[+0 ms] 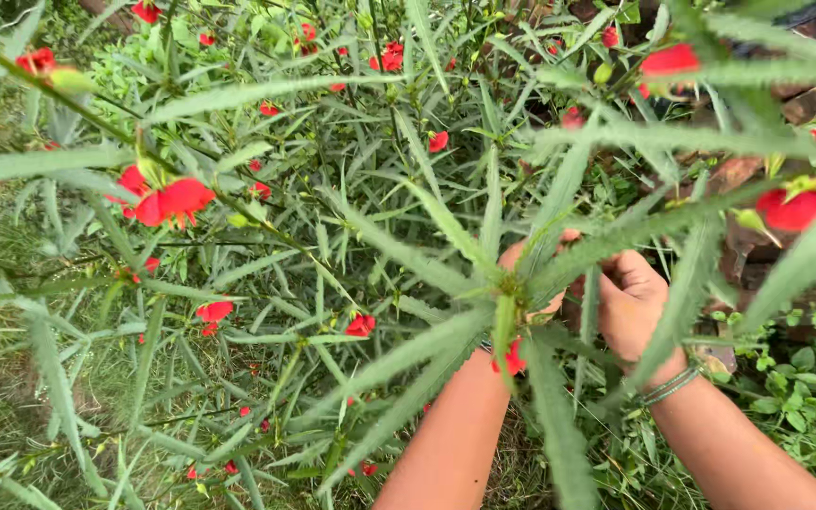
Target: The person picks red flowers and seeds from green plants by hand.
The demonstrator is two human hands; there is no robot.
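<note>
Both of my arms reach up into a tall bush of long, narrow, saw-edged green leaves (399, 255) with small red flowers. My left hand (519, 257) is at the middle of a leaf whorl and is mostly covered by leaves. My right hand (631, 304) sits just to its right, fingers curled toward the same stem, with a thin beaded bracelet (670, 385) on the wrist. Leaves hide the fingertips of both hands, so what they hold is hidden. A red flower (514, 359) hangs just below my left hand.
Red flowers dot the bush, the largest at the left (174, 200) and at the right (791, 208). Blurred leaves cross close to the camera along the top. Grass (11, 416) lies at the lower left, and low weeds (805, 387) and brown soil at the right.
</note>
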